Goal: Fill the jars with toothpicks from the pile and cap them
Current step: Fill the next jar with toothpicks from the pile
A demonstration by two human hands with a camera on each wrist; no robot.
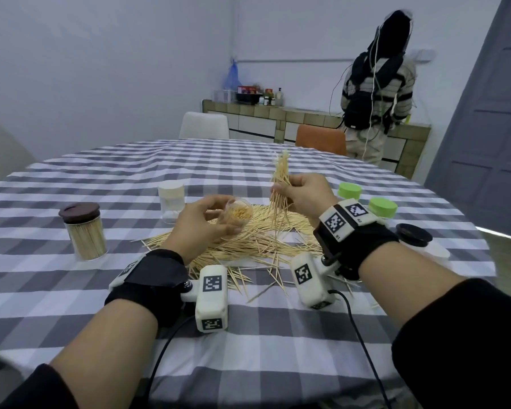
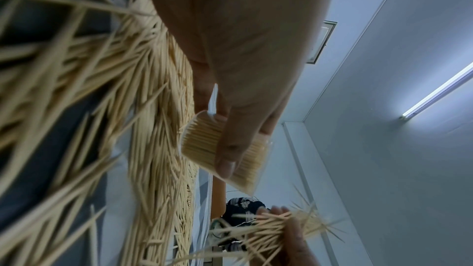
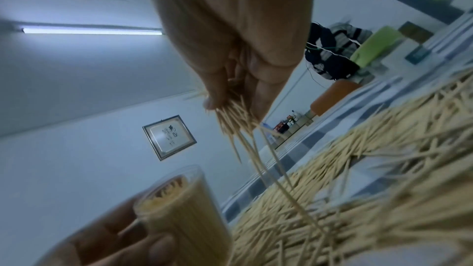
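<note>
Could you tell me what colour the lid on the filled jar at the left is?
Dark brown lid, clearest in the head view.

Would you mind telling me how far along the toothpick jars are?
Done: the brown-lidded jar stands full and capped. In hand: the left hand holds a nearly full open jar; the right hand holds a toothpick bundle. Left: the pile remains; capping not yet done.

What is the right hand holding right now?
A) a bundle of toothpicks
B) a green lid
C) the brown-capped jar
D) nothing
A: the right hand grips a bundle of toothpicks raised above the pile, beside the open jar held in the left hand.
</note>
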